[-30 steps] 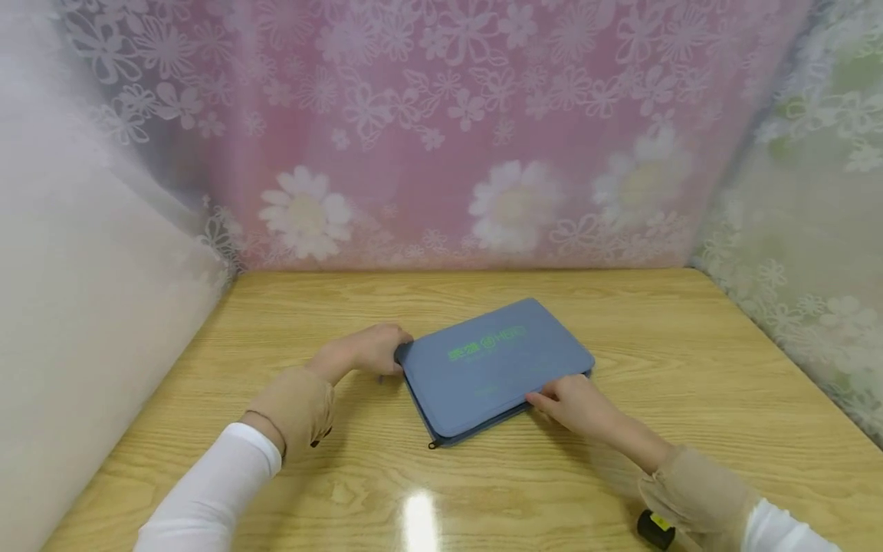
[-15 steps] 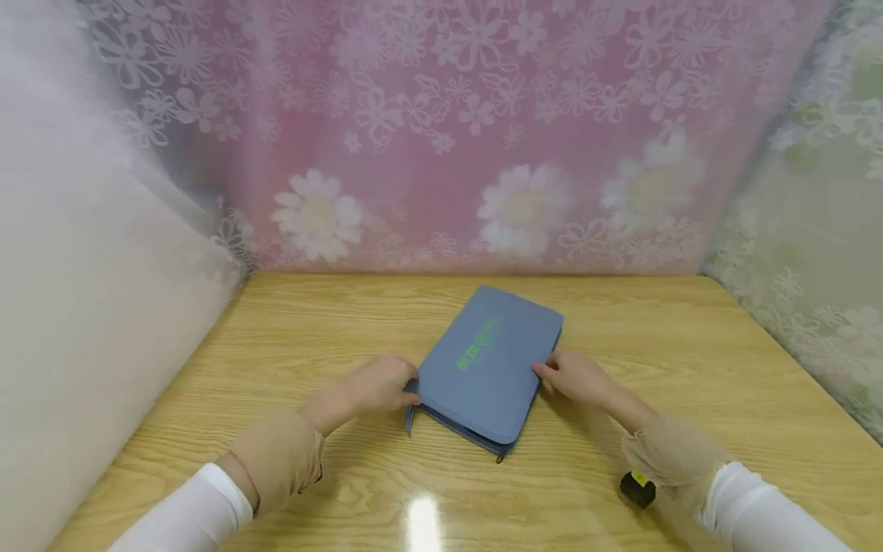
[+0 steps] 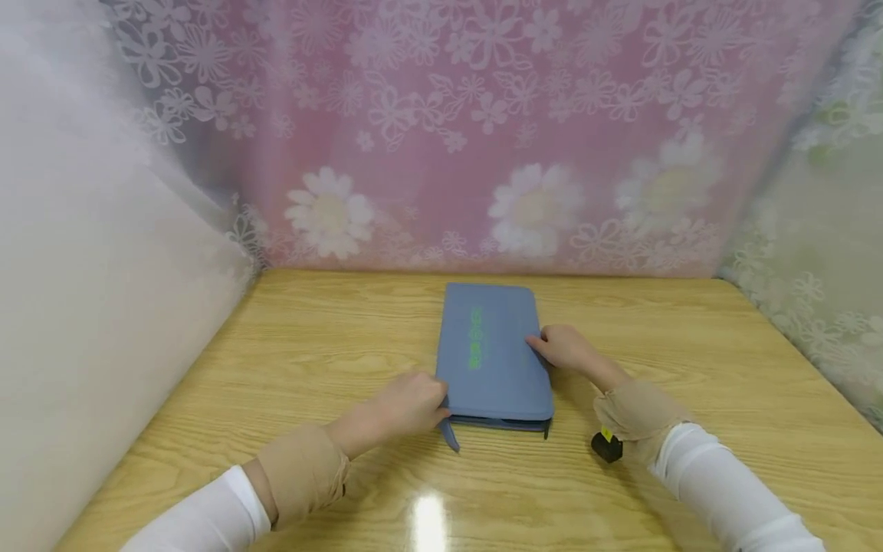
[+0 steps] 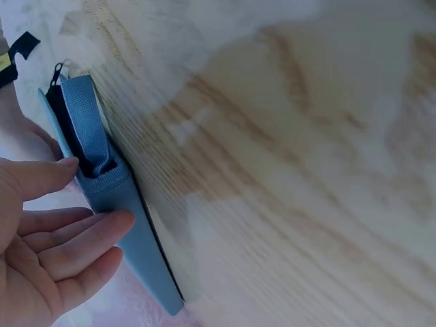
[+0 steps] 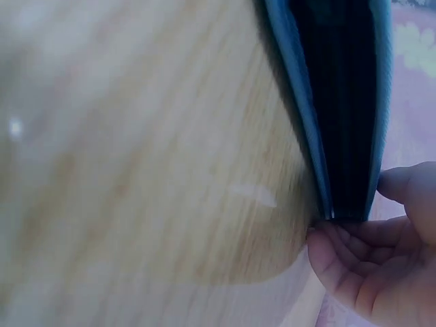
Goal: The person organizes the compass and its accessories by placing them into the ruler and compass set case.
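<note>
A blue-grey zip case [image 3: 493, 345] with green lettering lies flat on the wooden table, its short side towards me. My left hand [image 3: 410, 402] holds its near left corner; in the left wrist view the thumb is at the cover's edge and the fingers lie along the spine, beside a fabric strap [image 4: 87, 122]. My right hand [image 3: 569, 349] pinches the case's right side, thumb on top and fingers at the lower edge. Between the covers the right wrist view shows a dark gap [image 5: 340, 102], the zip undone there. A zip pull [image 4: 58, 68] hangs at the near end.
The wooden table [image 3: 331, 330] reaches a pink flowered curtain [image 3: 428, 153] at the back. Pale sheets hang at left and right. A small black device with a yellow label [image 3: 607, 446] is at my right wrist wrap.
Both hands have turned the case clockwise on the table, from lying slantwise to pointing almost straight away from me. The left hand came nearer and rightward; the right hand went farther away.
</note>
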The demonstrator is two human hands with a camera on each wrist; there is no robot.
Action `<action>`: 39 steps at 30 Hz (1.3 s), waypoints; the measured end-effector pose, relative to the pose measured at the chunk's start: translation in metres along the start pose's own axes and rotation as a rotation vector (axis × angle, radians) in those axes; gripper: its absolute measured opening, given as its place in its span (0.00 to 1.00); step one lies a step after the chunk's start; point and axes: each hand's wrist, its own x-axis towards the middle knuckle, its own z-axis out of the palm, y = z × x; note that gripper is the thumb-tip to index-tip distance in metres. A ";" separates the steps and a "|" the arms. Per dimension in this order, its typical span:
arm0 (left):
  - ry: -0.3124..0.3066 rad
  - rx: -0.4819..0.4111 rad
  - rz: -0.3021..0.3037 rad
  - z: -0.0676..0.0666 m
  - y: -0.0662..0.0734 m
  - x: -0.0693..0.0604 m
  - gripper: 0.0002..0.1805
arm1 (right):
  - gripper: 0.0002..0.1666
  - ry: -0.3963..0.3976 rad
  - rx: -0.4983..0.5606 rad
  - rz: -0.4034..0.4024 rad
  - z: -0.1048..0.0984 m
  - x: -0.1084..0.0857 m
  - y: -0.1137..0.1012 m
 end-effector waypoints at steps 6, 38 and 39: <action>0.004 -0.026 0.002 0.001 0.001 0.005 0.10 | 0.21 -0.015 -0.005 -0.003 -0.001 0.009 0.005; -0.072 -0.020 -0.048 0.000 -0.008 0.005 0.14 | 0.19 0.098 0.004 -0.098 0.024 -0.112 -0.027; -0.069 -0.023 -0.051 0.000 -0.009 0.005 0.14 | 0.19 0.102 -0.005 -0.120 0.024 -0.114 -0.026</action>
